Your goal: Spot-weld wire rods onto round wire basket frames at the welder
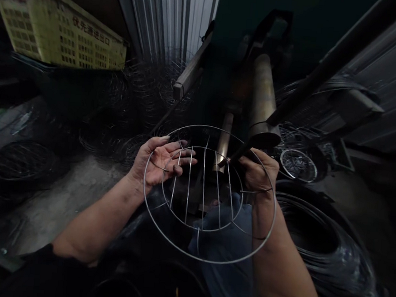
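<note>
A round wire rack (202, 190), made of a large outer ring, a smaller inner ring, several parallel bars and short connecting wires, hangs tilted between my hands. My left hand (161, 161) is beneath its left side, palm up, with the fingers stretched out under the bars and the thumb near the outer ring. On the right, my right hand (261, 172) has its fingers curled in at the rack's far right side; the fingertips are partly hidden. The inner ring's far edge lies by the tips of a brass rod (224, 139) and a dark slanted rod (240, 153).
A thick brass cylinder (264, 92) and a dark bar (327, 71) project above the right hand. Coiled wire (339, 265) lies at right, with wire rings (298, 165) behind it. A yellow crate (66, 30) stands upper left, near stacked wire pieces (147, 89).
</note>
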`<state>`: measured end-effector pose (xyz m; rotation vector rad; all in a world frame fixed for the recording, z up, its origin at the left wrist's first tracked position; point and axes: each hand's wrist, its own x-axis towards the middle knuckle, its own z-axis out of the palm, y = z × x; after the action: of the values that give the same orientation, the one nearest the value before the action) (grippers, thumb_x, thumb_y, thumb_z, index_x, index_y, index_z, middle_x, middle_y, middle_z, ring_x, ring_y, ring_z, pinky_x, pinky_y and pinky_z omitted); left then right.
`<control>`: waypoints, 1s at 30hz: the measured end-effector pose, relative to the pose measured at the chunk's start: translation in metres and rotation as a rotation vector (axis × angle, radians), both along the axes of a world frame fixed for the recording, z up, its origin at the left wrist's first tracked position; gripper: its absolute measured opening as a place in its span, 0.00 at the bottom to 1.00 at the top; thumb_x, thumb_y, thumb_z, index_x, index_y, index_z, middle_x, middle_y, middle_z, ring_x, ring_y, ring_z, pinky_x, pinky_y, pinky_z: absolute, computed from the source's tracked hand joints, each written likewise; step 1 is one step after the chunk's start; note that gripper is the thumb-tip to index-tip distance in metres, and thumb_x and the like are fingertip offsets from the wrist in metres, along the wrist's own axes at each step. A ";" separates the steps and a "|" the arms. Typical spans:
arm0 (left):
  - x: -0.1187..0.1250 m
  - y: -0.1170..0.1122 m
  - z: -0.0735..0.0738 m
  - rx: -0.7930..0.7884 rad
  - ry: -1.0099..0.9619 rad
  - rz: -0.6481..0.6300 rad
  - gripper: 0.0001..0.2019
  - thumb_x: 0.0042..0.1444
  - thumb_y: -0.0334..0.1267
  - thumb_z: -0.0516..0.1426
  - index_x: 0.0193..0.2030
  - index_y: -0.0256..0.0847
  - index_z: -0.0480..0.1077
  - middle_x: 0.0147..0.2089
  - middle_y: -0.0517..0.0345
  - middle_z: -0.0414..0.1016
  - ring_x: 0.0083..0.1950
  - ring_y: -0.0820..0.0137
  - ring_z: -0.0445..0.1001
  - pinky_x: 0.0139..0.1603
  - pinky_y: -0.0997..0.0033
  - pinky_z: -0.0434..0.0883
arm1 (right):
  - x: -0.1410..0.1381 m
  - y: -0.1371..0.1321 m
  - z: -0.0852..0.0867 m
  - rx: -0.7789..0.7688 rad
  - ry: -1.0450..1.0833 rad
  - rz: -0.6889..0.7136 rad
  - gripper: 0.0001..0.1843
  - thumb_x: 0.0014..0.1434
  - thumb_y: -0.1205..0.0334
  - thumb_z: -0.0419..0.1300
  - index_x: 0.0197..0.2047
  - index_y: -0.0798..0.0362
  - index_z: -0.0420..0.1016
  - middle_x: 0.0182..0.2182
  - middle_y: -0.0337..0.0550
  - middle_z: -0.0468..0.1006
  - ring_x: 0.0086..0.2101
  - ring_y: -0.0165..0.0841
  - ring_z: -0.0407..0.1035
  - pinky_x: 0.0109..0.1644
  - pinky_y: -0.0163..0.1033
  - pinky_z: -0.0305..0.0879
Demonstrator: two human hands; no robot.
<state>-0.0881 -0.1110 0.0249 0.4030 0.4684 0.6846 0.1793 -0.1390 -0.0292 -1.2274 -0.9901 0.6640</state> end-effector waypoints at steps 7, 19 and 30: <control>0.000 -0.002 -0.002 -0.009 0.016 0.014 0.24 0.53 0.43 0.51 0.54 0.29 0.65 0.52 0.32 0.73 0.53 0.48 0.74 0.29 0.72 0.72 | -0.009 0.004 0.010 -0.084 0.149 0.042 0.09 0.38 0.61 0.70 0.26 0.53 0.79 0.20 0.37 0.74 0.22 0.31 0.66 0.27 0.38 0.62; 0.003 -0.022 0.001 0.060 -0.001 0.129 0.23 0.50 0.39 0.54 0.53 0.33 0.66 0.53 0.36 0.72 0.54 0.50 0.74 0.35 0.69 0.73 | -0.023 -0.078 -0.014 -0.036 0.382 -0.204 0.12 0.37 0.65 0.73 0.29 0.53 0.80 0.25 0.38 0.77 0.23 0.28 0.67 0.26 0.33 0.63; -0.007 -0.043 0.002 0.115 -0.054 0.342 0.24 0.47 0.38 0.55 0.53 0.36 0.66 0.55 0.40 0.70 0.55 0.51 0.71 0.35 0.70 0.73 | -0.041 -0.039 -0.011 0.014 0.122 -0.271 0.08 0.44 0.61 0.69 0.30 0.55 0.78 0.17 0.32 0.67 0.17 0.24 0.56 0.19 0.31 0.50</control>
<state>-0.0951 -0.1538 0.0264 0.4150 0.4524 1.0546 0.1385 -0.1781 -0.0400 -1.2654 -0.7100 0.5108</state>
